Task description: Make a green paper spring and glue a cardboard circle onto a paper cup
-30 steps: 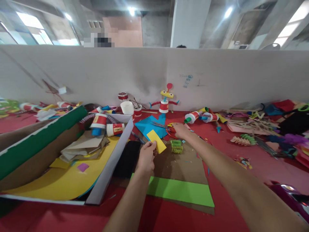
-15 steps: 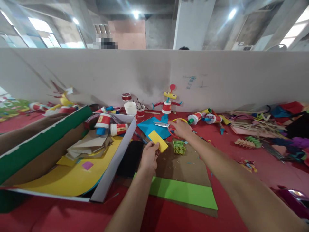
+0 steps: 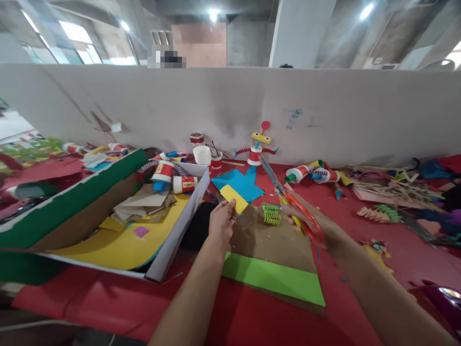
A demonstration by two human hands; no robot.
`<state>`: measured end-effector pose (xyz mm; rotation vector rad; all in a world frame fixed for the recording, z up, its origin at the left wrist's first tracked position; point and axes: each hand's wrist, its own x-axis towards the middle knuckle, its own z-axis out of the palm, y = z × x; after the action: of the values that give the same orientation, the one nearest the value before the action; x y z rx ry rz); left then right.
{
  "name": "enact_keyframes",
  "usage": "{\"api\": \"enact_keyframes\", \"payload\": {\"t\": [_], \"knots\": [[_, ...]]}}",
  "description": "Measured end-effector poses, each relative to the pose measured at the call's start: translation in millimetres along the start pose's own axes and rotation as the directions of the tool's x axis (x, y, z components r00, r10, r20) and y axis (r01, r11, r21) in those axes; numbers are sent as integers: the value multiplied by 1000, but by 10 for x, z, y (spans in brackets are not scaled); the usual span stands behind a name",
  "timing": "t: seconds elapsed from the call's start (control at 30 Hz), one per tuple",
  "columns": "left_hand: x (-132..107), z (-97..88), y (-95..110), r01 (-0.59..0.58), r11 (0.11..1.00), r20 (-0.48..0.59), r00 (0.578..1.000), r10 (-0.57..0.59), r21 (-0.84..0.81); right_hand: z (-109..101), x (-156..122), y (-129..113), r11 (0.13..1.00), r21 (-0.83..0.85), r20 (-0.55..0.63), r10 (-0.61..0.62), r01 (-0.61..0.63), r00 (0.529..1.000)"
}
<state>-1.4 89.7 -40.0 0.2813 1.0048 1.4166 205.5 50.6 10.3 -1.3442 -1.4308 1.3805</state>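
Note:
My left hand [image 3: 220, 225] pinches a small yellow paper rectangle [image 3: 234, 199] and holds it up over the brown cardboard sheet [image 3: 270, 238]. Gripped in my right hand [image 3: 317, 228], which is blurred by motion, are red-handled scissors [image 3: 288, 199]; they are lifted off the table with the blades pointing up and away toward the wall. A green folded paper spring [image 3: 271, 215] lies between the two hands. Beyond the yellow piece, a blue paper shape [image 3: 239, 185] rests on the red table.
A bright green strip [image 3: 273, 278] lies on the cardboard's near edge. An open box [image 3: 176, 230] with yellow sheets and paper cups stands at left, a black phone [image 3: 197, 226] beside it. A paper-cup figure [image 3: 256, 151] stands against the grey partition. Paper scraps clutter the right.
My right hand picked the scissors up from the table near the blue paper and drew them back toward me. The left hand kept the yellow piece. The camera shifted slightly.

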Motion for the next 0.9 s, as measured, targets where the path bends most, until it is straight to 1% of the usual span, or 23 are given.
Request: {"api": "enact_keyframes", "payload": {"t": [0.07,0.1,0.13,0.2,0.3,0.43,0.57,0.8,0.9], "knots": [[33,-18,7,14,999,2,1000,-14,-33,109,-352,117,960,269,90,57,-79,994],[45,-27,9,23,999,6,1000,-23,-46,166,-489,176,926,356,146,74,-122,987],[55,-33,12,28,998,7,1000,-27,-55,220,-595,232,896,416,196,76,-153,978],[63,-39,22,23,998,-6,1000,-23,-56,313,-718,326,844,487,293,81,-222,953],[57,-29,42,6,999,-35,999,-7,-32,392,-748,423,790,538,384,78,-292,920],[42,-2,67,13,1000,-41,999,-13,-5,397,-713,513,747,569,440,76,-343,895],[17,16,68,14,1000,-38,999,-14,6,380,-699,577,723,597,426,82,-348,901],[-17,10,34,35,999,59,998,-37,28,370,-666,566,673,640,428,89,-371,899],[-17,6,50,5,1000,48,999,-5,13,356,-669,541,657,654,433,82,-375,898]]}}
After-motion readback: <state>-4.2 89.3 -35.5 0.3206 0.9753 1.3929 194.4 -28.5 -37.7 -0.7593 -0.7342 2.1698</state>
